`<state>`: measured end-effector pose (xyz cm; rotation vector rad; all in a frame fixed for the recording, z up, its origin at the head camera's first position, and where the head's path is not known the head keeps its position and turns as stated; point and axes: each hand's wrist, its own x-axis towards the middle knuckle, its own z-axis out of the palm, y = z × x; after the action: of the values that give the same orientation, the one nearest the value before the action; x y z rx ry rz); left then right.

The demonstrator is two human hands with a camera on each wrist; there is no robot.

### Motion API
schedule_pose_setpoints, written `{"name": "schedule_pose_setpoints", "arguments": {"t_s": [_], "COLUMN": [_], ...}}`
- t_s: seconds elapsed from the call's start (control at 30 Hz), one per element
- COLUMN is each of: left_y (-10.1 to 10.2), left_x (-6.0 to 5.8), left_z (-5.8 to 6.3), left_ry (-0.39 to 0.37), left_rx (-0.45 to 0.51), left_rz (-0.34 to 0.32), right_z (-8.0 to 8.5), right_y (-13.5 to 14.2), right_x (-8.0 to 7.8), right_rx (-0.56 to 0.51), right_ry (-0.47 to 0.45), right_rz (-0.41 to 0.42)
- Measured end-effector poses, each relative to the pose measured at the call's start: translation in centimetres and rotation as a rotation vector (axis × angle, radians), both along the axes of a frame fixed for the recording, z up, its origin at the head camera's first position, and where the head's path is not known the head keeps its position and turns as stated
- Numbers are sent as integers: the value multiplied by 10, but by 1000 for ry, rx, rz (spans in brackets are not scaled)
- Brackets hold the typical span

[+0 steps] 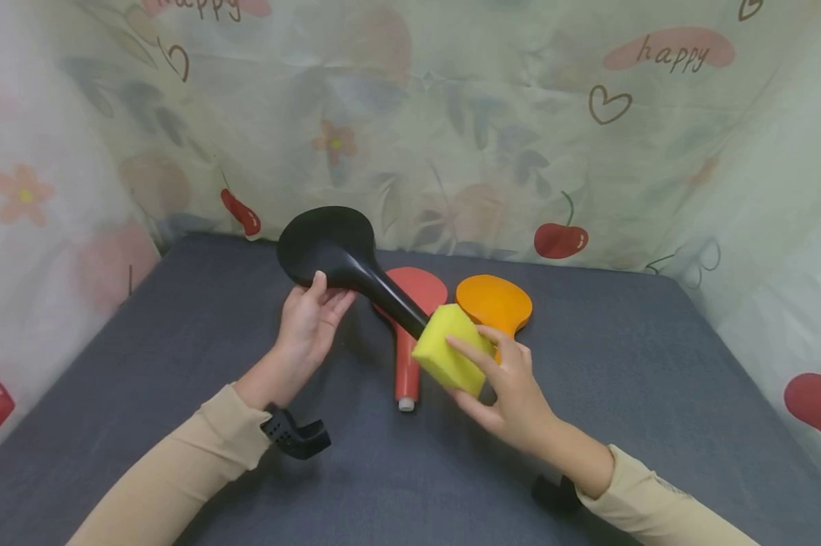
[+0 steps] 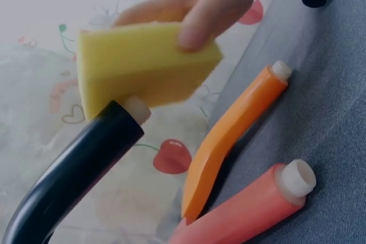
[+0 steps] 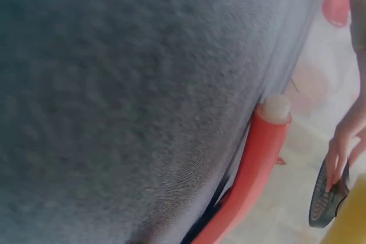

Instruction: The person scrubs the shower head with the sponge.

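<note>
My left hand (image 1: 306, 326) grips a black shower head (image 1: 328, 246) by its round head, thumb on the back of it and fingers beneath. Its handle slopes down to the right, above the table. A yellow sponge (image 1: 451, 349) is pinched in my right hand (image 1: 516, 390), at the handle's lower end. In the left wrist view the sponge (image 2: 143, 67) is right at the pale threaded end (image 2: 137, 110) of the black handle. The right wrist view shows the head's ringed face (image 3: 321, 198) turned away from my left palm.
Behind the raised shower head, a red shower head (image 1: 407, 364) lies on the dark grey table (image 1: 622, 364). An orange shower head (image 1: 495, 299) lies to its right, partly hidden by the sponge and my right hand. A patterned curtain (image 1: 438, 136) encloses the back and sides.
</note>
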<state>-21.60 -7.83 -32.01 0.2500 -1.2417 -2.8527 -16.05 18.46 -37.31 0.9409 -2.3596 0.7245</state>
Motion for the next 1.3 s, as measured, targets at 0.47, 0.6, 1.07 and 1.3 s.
{"name": "schedule_pose_setpoints", "arguments": {"t_s": [0.47, 0.6, 1.07, 1.3], "left_y": [3, 3, 5, 7], "left_x": [4, 5, 6, 8], "left_z": [2, 3, 5, 2], "left_ry": [23, 50, 91, 99], "left_rx": [21, 21, 8, -17], "left_rz": [2, 23, 66, 81], "right_z": [5, 5, 9, 13], "right_y": [-9, -13, -22, -20], "right_x": [-10, -9, -4, -7], "right_rx": [-410, -462, -644, -785], "right_ry": [-724, -864, -1223, -1248], "right_rz": [96, 85, 147, 148]}}
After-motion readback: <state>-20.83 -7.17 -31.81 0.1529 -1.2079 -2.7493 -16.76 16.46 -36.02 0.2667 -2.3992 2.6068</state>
